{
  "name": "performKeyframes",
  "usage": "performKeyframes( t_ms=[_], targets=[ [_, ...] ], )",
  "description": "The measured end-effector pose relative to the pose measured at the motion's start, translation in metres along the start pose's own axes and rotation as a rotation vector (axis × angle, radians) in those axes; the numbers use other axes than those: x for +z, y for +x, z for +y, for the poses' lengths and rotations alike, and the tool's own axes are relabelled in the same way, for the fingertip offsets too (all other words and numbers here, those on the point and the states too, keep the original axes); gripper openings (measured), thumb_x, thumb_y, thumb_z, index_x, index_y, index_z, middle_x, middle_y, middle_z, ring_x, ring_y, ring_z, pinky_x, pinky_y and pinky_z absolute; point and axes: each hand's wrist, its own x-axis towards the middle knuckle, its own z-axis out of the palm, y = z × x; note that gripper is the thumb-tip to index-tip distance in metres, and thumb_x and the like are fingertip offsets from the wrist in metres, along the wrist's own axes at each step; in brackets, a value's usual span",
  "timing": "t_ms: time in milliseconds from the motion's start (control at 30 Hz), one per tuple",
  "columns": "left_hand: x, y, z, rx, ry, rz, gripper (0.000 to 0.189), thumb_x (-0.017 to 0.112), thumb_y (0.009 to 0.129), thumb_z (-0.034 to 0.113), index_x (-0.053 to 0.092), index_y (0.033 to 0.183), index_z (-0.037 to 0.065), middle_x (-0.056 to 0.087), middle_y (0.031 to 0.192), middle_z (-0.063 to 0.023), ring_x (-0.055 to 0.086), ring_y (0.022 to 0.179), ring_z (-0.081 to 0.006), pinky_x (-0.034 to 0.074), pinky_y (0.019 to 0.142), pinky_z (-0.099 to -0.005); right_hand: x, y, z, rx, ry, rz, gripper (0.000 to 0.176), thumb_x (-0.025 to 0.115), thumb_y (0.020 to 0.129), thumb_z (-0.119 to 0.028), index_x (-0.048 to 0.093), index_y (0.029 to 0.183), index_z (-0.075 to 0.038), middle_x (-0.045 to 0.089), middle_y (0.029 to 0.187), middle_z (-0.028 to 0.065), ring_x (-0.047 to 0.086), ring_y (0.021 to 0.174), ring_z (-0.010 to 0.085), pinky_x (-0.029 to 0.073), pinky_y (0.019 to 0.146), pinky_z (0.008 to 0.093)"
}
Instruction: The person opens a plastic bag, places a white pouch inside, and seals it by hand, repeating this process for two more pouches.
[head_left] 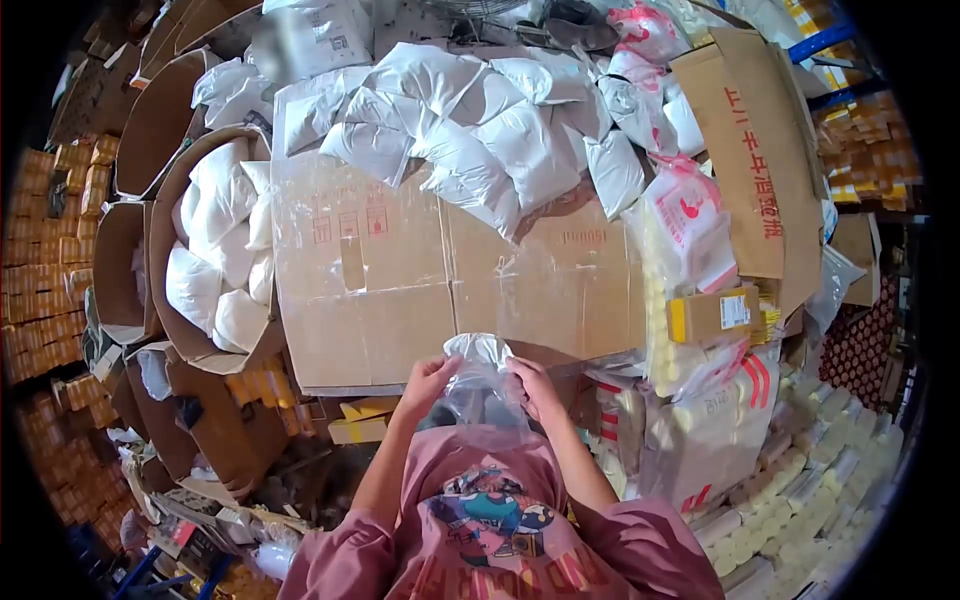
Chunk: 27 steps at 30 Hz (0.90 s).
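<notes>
A clear plastic bag (486, 378) hangs between my two hands, in front of my chest at the table's near edge. Its upper part looks whitish and shiny; I cannot make out whether anything is inside. My left hand (430, 382) pinches the bag's left side, and my right hand (535, 386) grips the right side with fingers closed. Beyond them lies a cardboard-covered tabletop (390, 290). Several filled white bags (465, 175) are heaped on its far half, apart from my hands.
At the left, an open carton (165, 320) holds more white bags (222, 215). On the right stand a tall cardboard flap (745, 150) with red print, a small brown box (712, 315) and plastic-wrapped stacks (710, 430). Orange-and-white packages (45, 260) line the left side.
</notes>
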Motion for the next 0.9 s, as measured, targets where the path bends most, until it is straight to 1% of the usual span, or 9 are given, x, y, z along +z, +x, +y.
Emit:
performKeyframes(
  t_ms=[233,333,467,500,567,667,800,833,900],
  targets=[
    [-0.013,0.007,-0.028,-0.241,0.066,0.057,0.043,0.059,0.092,0.04,0.056,0.064,0.008,0.044,0.057,0.0053,0.038,0.049,-0.0054,0.033,0.047,-0.0225,-0.018,0.01,0.01,0.117,-0.047,0.028,0.017,0.06,0.091,-0.021,0.055,0.08,-0.01,0.043,0.061,-0.0058,0.038,0.046,0.0045,0.031,0.041,0.0215],
    [-0.027,0.002,-0.031,-0.243,0.033,-0.149,0.044,0.06,0.092,0.042,0.056,0.063,0.008,0.042,0.056,0.0066,0.036,0.047,-0.0058,0.032,0.047,-0.0219,-0.021,0.001,0.0,0.225,-0.173,-0.073,0.014,0.064,0.089,-0.021,0.057,0.084,-0.009,0.047,0.065,-0.0052,0.042,0.051,0.0055,0.037,0.047,0.0217],
    [-0.039,-0.007,-0.035,-0.055,-0.435,-0.423,0.031,0.065,0.09,0.029,0.058,0.067,0.009,0.052,0.075,0.0006,0.047,0.073,-0.0123,0.039,0.067,-0.0279,-0.034,-0.006,-0.017,0.367,-0.37,-0.389,0.012,0.066,0.088,-0.016,0.059,0.088,-0.006,0.051,0.07,-0.0039,0.048,0.059,0.0059,0.041,0.053,0.0215],
    [-0.044,-0.007,-0.037,-0.055,-0.589,-0.473,0.022,0.067,0.087,0.024,0.061,0.073,0.007,0.058,0.087,-0.0036,0.052,0.092,-0.0179,0.042,0.082,-0.0327,-0.033,-0.011,-0.023,0.405,-0.345,-0.442,0.012,0.066,0.087,-0.016,0.059,0.088,-0.005,0.052,0.07,-0.0037,0.049,0.059,0.0057,0.041,0.053,0.0213],
    [-0.039,-0.01,-0.047,0.009,-0.755,-0.466,0.021,0.069,0.085,0.025,0.062,0.078,0.006,0.06,0.088,-0.004,0.056,0.093,-0.0198,0.045,0.085,-0.036,-0.041,-0.013,-0.026,0.451,-0.289,-0.563,0.014,0.07,0.083,-0.012,0.059,0.088,-0.004,0.054,0.075,-0.0017,0.051,0.066,0.008,0.042,0.057,0.0213],
    [-0.02,-0.013,-0.043,0.036,-0.961,-0.431,0.021,0.069,0.085,0.026,0.062,0.084,0.006,0.062,0.091,-0.0047,0.059,0.091,-0.0209,0.048,0.087,-0.0409,-0.063,-0.003,0.006,0.126,0.059,-0.74,0.019,0.072,0.082,-0.016,0.06,0.092,-0.006,0.056,0.081,0.0,0.053,0.072,0.0094,0.045,0.063,0.0227],
    [0.015,-0.026,-0.012,-0.154,-0.876,-0.109,0.022,0.066,0.087,0.028,0.062,0.091,0.007,0.062,0.091,-0.0044,0.061,0.08,-0.02,0.051,0.086,-0.0464,-0.04,-0.023,0.004,0.07,0.36,-0.746,0.015,0.07,0.084,-0.014,0.058,0.086,-0.006,0.051,0.08,0.0013,0.049,0.071,0.0146,0.042,0.067,0.0266],
    [0.009,-0.019,-0.032,-0.076,-0.983,-0.241,0.023,0.063,0.089,0.03,0.061,0.094,0.007,0.061,0.087,-0.0032,0.059,0.082,-0.0183,0.05,0.084,-0.04,-0.039,-0.021,0.01,0.038,0.389,-0.718,0.011,0.066,0.087,-0.013,0.056,0.087,-0.007,0.049,0.079,0.0009,0.044,0.064,0.0115,0.037,0.059,0.0232],
    [0.014,-0.026,-0.029,-0.049,-0.959,-0.182,0.023,0.063,0.089,0.03,0.06,0.093,0.007,0.059,0.085,-0.0016,0.057,0.082,-0.0171,0.048,0.082,-0.0343,-0.047,-0.019,0.014,0.056,0.401,-0.482,0.007,0.061,0.089,-0.01,0.055,0.089,-0.008,0.048,0.078,0.0004,0.042,0.063,0.0093,0.035,0.056,0.021]
  ],
)
